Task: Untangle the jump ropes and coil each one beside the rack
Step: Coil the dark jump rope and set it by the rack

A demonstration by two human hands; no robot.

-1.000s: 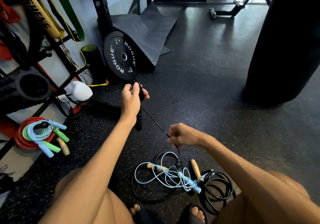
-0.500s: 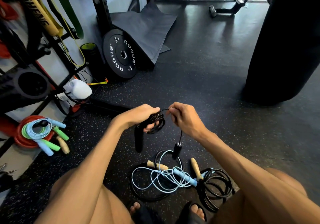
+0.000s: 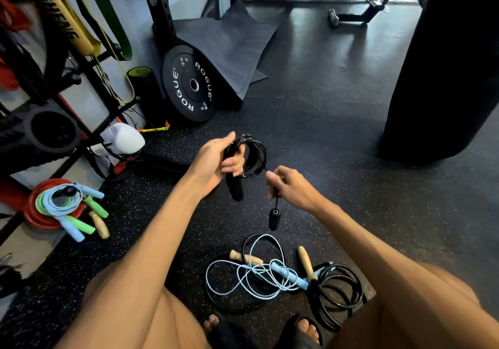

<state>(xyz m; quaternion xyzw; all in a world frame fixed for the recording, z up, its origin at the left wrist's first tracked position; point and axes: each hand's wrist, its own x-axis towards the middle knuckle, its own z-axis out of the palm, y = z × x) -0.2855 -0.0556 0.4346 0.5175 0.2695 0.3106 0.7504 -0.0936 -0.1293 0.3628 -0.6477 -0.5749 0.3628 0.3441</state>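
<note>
plainly the black jump rope (image 3: pixel 258 154) looks thin, light and springy; its loops would likely spring apart unless clamped where they cross. the left hand (image 3: pixel 216 159) grips the coil and a black handle (image 3: pixel 235 190) in mid-air above the floor (image 3: pixel 324 132); the right hand (image 3: pixel 293 189) pinches the loose tail just above the dangling handle (image 3: pixel 274 217), a good spot to guide it. other ropes (image 3: pixel 251 275) lie tangled by the feet (image 3: pixel 307 327).

Left hand (image 3: pixel 213 159) in a curled grip, right hand (image 3: pixel 290 189) in a fingertip pinch
</note>
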